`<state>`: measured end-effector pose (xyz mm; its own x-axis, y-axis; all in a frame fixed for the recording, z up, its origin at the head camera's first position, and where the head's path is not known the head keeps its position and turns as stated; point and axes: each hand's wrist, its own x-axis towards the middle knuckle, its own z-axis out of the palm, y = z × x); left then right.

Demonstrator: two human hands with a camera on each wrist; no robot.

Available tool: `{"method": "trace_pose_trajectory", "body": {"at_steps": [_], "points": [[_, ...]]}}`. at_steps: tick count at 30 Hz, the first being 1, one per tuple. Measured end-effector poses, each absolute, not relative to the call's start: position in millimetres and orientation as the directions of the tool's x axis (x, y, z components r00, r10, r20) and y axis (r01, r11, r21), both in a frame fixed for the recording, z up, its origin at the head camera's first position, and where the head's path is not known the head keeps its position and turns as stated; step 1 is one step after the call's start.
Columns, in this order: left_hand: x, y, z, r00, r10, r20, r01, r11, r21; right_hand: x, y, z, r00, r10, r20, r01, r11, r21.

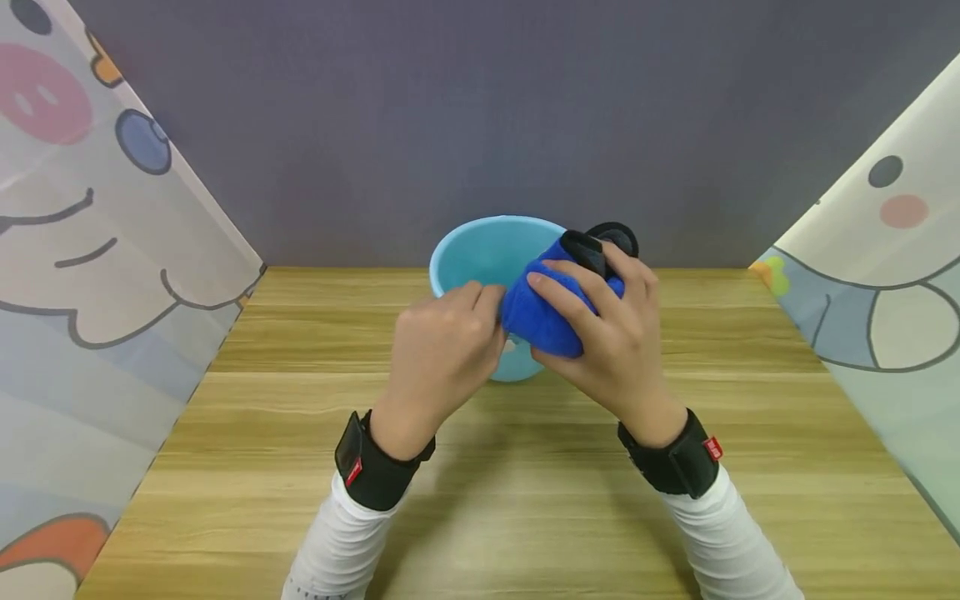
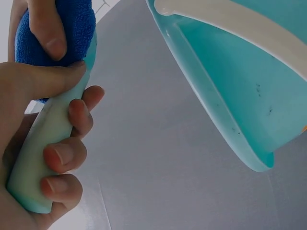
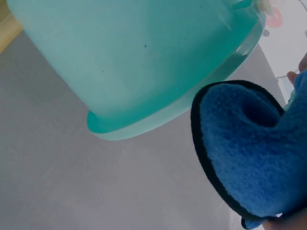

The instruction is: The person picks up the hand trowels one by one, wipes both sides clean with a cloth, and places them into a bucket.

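Note:
My left hand (image 1: pixel 446 354) grips a pale green, rounded handle (image 2: pixel 45 132), its fingers curled round it and its thumb laid along the upper end. A blue towelling cloth (image 1: pixel 542 315) with black edging is bunched over the far end of that handle, so whatever is there stays hidden. Pressing the cloth round it, my right hand (image 1: pixel 618 333) has its fingers bent over the top. In the right wrist view a loose fold of the cloth (image 3: pixel 240 163) hangs out. Both hands are in front of and partly above a light blue bucket (image 1: pixel 468 258).
The bucket stands on a wood-grain table (image 1: pixel 300 467), close to a grey panel (image 1: pixel 375 125) at the back. Its white carrying handle (image 2: pixel 235 21) shows in the left wrist view. Cartoon-printed sheets (image 1: pixel 97 375) border the left and right sides.

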<state>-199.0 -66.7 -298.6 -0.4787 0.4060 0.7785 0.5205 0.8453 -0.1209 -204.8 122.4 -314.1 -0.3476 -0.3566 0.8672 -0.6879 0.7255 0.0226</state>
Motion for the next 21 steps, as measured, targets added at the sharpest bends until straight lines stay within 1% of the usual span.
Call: {"method": "trace_pose_trajectory", "body": {"at_steps": [6, 14, 21], "points": [[-200.7, -67.5, -298.7, -0.472, 0.407, 0.782, 0.518, 0.846, -0.127, -207.6, 124.2, -315.7, -0.393, -0.397, 0.830, -0.683, 0.730, 0.026], [-200.8, -68.1, -298.2, -0.458, 0.413, 0.787, 0.508, 0.848, -0.150, -207.5, 120.9, -315.3, -0.376, -0.369, 0.850, -0.654, 0.755, 0.039], [-200.5, -67.9, -298.7, -0.451, 0.419, 0.788, 0.505, 0.848, -0.162, -206.2, 120.3, -312.8, -0.392, -0.348, 0.851, -0.635, 0.772, 0.024]]}}
